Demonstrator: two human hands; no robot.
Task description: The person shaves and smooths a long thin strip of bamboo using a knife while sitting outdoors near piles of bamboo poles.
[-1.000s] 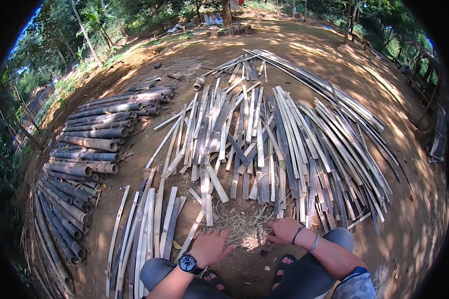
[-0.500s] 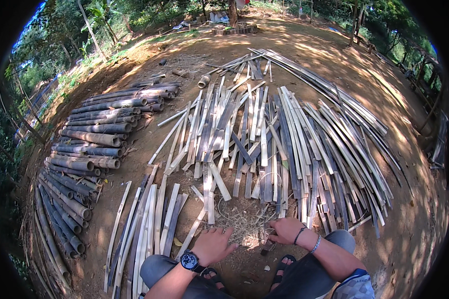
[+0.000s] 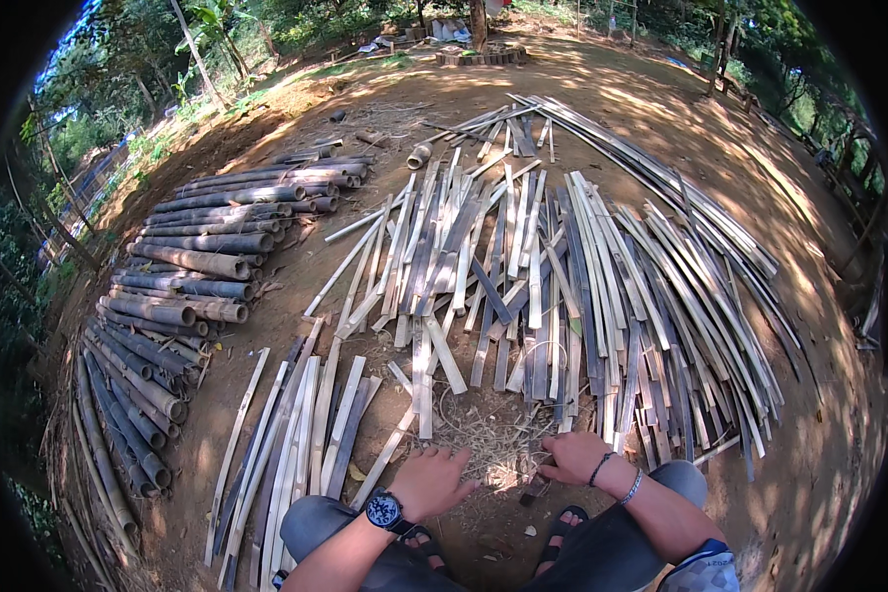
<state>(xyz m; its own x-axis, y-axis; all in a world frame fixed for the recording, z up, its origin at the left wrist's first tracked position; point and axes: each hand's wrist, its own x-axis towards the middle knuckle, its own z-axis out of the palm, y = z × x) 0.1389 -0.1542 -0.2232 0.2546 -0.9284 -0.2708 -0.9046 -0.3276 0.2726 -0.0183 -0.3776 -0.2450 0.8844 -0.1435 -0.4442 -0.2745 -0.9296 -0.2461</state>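
My left hand (image 3: 432,483), with a watch on its wrist, hovers over my left knee side with fingers stretched and thumb apart, holding nothing. Across from it, my right hand (image 3: 575,460) is loosely bent, a gap showing between thumb and forefinger, with nothing visible in it. Between and beyond the hands lies a heap of pale bamboo shavings (image 3: 508,449) on the soil. A small dark piece (image 3: 533,490) lies just below my right hand; its kind is unclear. Split bamboo strips (image 3: 587,286) spread in a wide pile ahead.
Whole bamboo poles (image 3: 207,261) are stacked at the left. More bamboo strips (image 3: 301,434) lie beside my left knee. Long strips (image 3: 661,178) stretch along the far right of the pile. A short bamboo piece (image 3: 419,156) rests on the dirt farther off, before a tree (image 3: 479,25).
The view has shifted slightly, so the piles appear a little farther right. Both hands keep nearly the same pose over the shavings.
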